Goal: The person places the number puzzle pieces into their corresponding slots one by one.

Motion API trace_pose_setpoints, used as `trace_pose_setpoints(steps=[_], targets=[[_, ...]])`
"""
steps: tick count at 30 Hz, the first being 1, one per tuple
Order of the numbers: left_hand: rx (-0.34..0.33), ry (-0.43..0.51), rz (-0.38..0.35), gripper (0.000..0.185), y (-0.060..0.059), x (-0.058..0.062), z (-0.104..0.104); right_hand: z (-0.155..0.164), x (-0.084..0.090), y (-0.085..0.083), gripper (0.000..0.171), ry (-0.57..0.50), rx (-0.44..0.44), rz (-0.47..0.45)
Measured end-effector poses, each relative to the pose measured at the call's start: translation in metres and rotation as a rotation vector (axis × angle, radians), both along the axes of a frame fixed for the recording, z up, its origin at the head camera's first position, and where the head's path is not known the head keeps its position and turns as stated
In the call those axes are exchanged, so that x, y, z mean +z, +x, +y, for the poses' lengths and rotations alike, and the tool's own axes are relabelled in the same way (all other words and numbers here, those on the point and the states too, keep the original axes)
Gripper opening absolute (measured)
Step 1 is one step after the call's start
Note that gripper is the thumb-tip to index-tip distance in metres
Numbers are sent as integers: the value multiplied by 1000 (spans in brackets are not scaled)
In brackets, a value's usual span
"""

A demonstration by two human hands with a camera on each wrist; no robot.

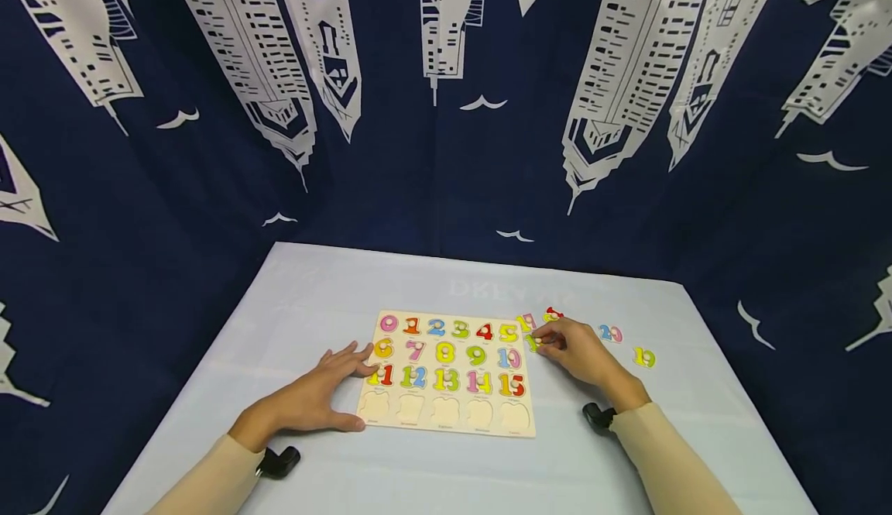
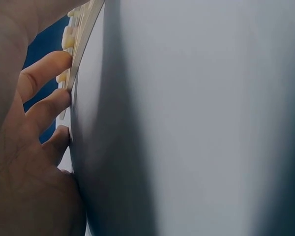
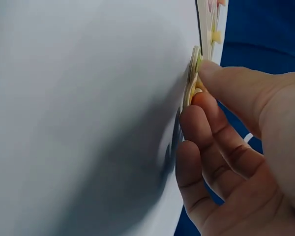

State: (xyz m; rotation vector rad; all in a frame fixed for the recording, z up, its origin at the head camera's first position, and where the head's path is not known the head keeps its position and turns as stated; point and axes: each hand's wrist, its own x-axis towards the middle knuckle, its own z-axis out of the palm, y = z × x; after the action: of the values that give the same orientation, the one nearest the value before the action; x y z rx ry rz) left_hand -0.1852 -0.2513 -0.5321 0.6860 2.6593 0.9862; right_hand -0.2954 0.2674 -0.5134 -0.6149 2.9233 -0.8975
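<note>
A wooden number puzzle board [image 1: 428,396] lies on the table, with colored number pieces 0 to 15 in its top three rows and bare recesses in the bottom row. My left hand [image 1: 317,393] is spread at the board's left edge, fingertips on the edge by the 6 and 11, thumb near the lower corner. Beside the board's upper right edge, my right hand [image 1: 574,351] pinches a green and yellow number piece [image 3: 191,78] between thumb and fingers. The piece stands on edge in the right wrist view, close to the board, and its number is mostly hidden.
Near the board's top right corner lie a pink and yellow number piece [image 1: 526,322] and a red one [image 1: 554,314], partly behind my hand. Farther right are a blue and pink 20 [image 1: 611,334] and a yellow-green piece [image 1: 644,357]. A dark blue patterned cloth [image 1: 439,182] hangs behind the white table [image 1: 334,283].
</note>
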Motion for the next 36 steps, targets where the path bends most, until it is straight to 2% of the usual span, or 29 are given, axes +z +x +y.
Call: trace_pose_setpoints(steps=[5, 10, 15, 19, 22, 25, 31, 36], targets=[[-6, 5, -17, 85, -1, -2, 4, 1, -5, 0, 15, -23, -32, -40], [-23, 4, -8, 84, -4, -5, 9, 7, -7, 0, 10, -11, -78, -40], [-30, 2, -5, 86, -7, -5, 12, 7, -5, 4, 9, -59, -126, -6], [-31, 5, -11, 83, -8, -2, 10, -7, 0, 15, 8, -114, -134, 28], [-23, 5, -8, 77, -8, -1, 6, -28, 5, 26, 8, -141, -92, 33], [-13, -4, -5, 72, -8, -2, 3, -55, 9, 37, 7, -178, -28, 1], [-11, 2, -1, 72, -8, -3, 0, -116, 13, 58, 5, -252, 141, -59], [0, 0, -7, 71, -6, -3, -1, -169, 10, 73, 4, -238, 264, -98]])
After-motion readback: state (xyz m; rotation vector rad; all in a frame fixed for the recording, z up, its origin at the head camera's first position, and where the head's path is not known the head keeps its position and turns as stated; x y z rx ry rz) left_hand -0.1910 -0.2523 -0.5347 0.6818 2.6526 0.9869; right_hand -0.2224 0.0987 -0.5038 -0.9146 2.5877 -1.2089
